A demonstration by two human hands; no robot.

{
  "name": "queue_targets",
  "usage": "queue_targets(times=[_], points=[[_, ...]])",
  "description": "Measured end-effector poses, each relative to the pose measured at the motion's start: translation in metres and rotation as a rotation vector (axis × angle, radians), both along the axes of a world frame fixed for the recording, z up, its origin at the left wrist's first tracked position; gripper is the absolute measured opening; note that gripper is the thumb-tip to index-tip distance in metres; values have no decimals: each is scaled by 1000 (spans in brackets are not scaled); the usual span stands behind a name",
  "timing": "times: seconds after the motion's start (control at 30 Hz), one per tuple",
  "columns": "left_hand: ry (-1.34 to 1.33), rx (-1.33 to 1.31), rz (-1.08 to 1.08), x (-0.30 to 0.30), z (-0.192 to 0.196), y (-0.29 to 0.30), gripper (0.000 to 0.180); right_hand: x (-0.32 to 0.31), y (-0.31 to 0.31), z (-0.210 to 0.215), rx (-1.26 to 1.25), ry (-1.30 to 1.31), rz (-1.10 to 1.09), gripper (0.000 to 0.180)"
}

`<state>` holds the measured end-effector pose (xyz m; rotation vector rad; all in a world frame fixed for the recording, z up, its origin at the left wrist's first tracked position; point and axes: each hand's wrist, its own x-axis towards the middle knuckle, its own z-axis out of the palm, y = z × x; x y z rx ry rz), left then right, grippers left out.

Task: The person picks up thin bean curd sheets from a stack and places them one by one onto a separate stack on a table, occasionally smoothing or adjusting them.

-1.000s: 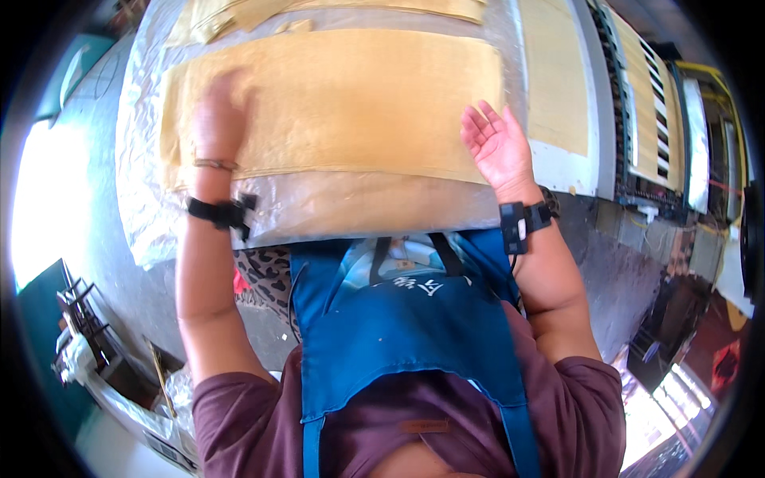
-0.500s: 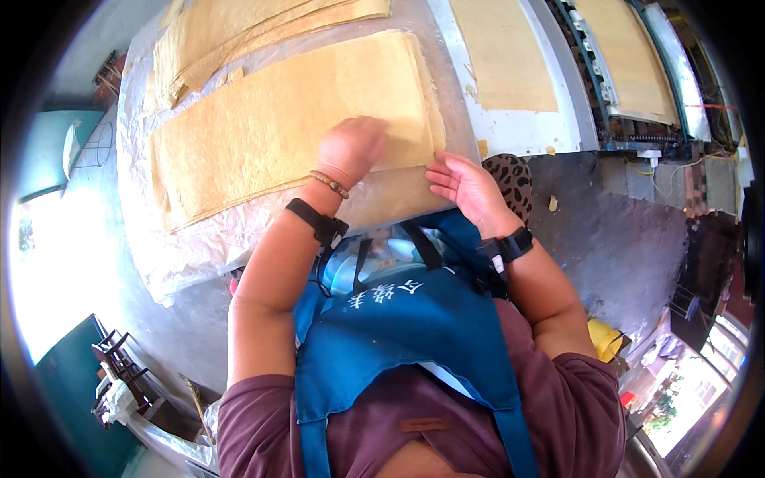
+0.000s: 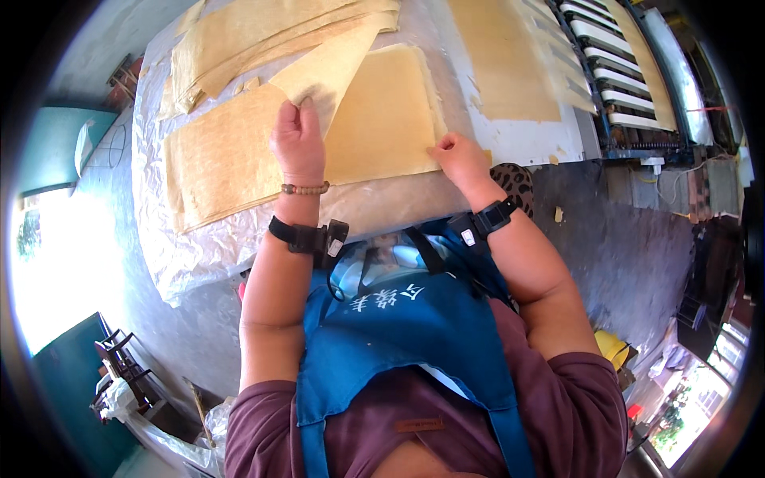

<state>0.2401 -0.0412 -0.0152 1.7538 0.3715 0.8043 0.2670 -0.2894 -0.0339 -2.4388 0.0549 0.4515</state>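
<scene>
So the left hand (image 3: pixel 297 137) is pinching the edge of a thin pale-yellow flexible sheet (image 3: pixel 331 72) and lifting it, so the sheet is folding up and over diagonally; fingers are curled closed on that edge; the sheet is coming off the top of a flat stack of the same tan sheets (image 3: pixel 231 155) that's lying on a crinkly clear plastic cover (image 3: pixel 179 247) spread over the worktable; the right hand (image 3: pixel 458 155) is pressing down on the stack's near right corner, fingers bent with the tips on the sheet, not really gripping anything as far as I can see; both wrists are wearing black strapped bands, and the left one's got a brown bead bracelet (image 3: pixel 304 190) too; another messy pile of the same sheets (image 3: pixel 263 32) is sitting further back on the plastic; off to the right there's a metal rack with white slats (image 3: pixel 613 64); a blue apron (image 3: pixel 414 334) is filling the bottom of the view.
</scene>
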Motion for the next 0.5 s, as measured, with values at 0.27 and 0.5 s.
queue_targets(times=[0.27, 0.5], points=[[4, 854, -388, -32, 8, -33, 25, 51, 27, 8, 640, 175, -181, 36], [155, 739, -619, -41, 17, -15, 60, 52, 63, 26, 706, 200, -20, 25]])
